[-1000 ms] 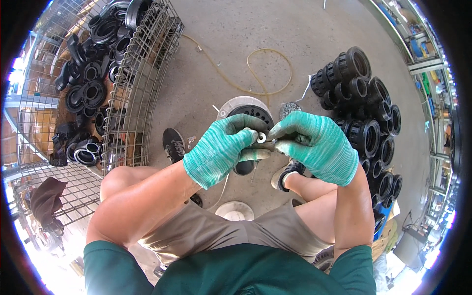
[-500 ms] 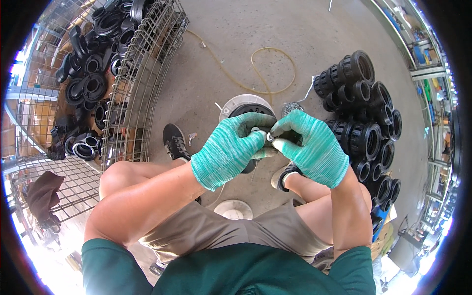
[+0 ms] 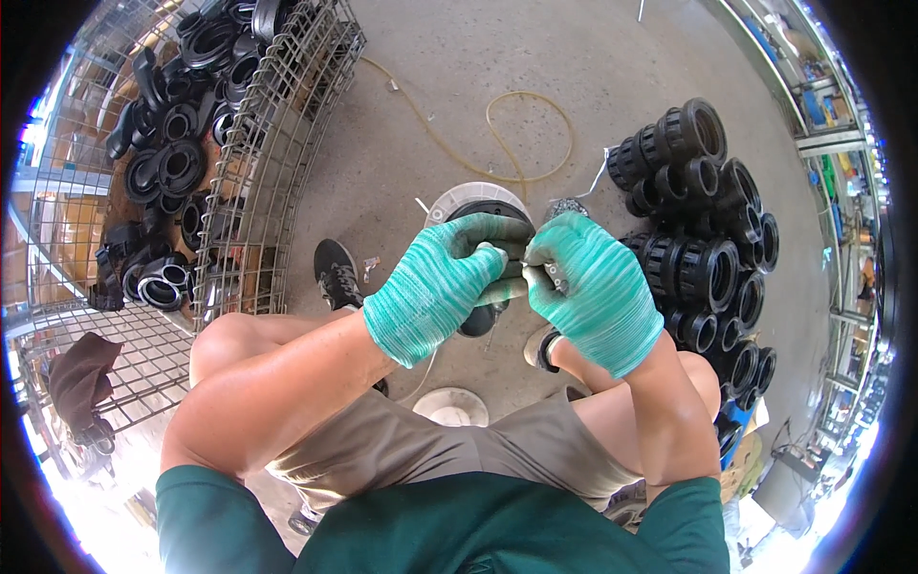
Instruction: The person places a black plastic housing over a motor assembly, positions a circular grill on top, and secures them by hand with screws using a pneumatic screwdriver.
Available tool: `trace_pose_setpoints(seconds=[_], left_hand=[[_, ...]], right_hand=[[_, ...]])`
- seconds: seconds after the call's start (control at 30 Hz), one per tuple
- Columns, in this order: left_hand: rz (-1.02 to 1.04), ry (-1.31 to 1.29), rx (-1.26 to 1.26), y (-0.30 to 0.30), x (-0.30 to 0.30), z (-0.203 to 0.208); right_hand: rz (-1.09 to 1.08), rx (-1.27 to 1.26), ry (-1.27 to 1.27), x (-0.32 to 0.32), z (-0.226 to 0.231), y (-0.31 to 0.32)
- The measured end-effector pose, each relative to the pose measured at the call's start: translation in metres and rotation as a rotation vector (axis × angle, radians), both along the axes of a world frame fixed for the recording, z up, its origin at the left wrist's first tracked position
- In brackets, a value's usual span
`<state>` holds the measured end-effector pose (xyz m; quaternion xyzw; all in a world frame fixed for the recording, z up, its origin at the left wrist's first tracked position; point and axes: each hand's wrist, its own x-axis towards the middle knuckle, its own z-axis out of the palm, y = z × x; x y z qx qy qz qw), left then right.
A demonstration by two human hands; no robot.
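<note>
My left hand (image 3: 445, 287), in a green knitted glove with dark-stained fingers, is closed, thumb bent against the fingers; whatever it holds is too small or hidden to make out. Touching or nearly touching its fingertips is my right hand (image 3: 598, 297), gloved alike and curled inward. Several small grey metal pieces (image 3: 557, 277) show in the fold of its fingers. Below both hands, a round black part (image 3: 488, 209) rests on a pale round stand (image 3: 446, 203), partly covered by the left hand.
A wire cage (image 3: 253, 182) heaped with black fittings (image 3: 179, 165) stands to the left. Stacked black ring-shaped parts (image 3: 703, 273) are on the right. A yellowish hose (image 3: 492, 120) loops over the floor. A small container of metal bits (image 3: 568, 206) sits beyond my right hand. A white round lid (image 3: 449, 407) lies between my feet.
My right hand has rolled inward and its fingers have curled, now showing the small metal pieces. The shiny piece formerly between the fingertips is out of sight. My left hand has shifted slightly left.
</note>
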<state>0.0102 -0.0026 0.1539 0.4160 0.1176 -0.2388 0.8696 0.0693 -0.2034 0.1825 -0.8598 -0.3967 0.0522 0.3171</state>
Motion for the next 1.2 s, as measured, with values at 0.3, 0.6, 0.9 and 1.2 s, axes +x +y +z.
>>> trace_pose_setpoints(seconds=[0.3, 0.6, 0.9, 1.2], left_hand=[[-0.019, -0.351, 0.561, -0.006, -0.003, -0.003], [0.083, -0.243, 0.49, -0.009, -0.007, 0.007], [0.161, -0.095, 0.405, 0.002, 0.0, 0.018], [0.22, 0.067, 0.378, 0.029, 0.005, 0.03]], right_hand=[[-0.247, 0.34, 0.998, 0.014, 0.007, -0.008], [-0.336, 0.572, 1.305, 0.006, -0.01, -0.003], [-0.426, 0.667, 1.082, 0.023, -0.01, 0.001], [-0.316, -0.573, 1.007, 0.036, -0.288, -0.077]])
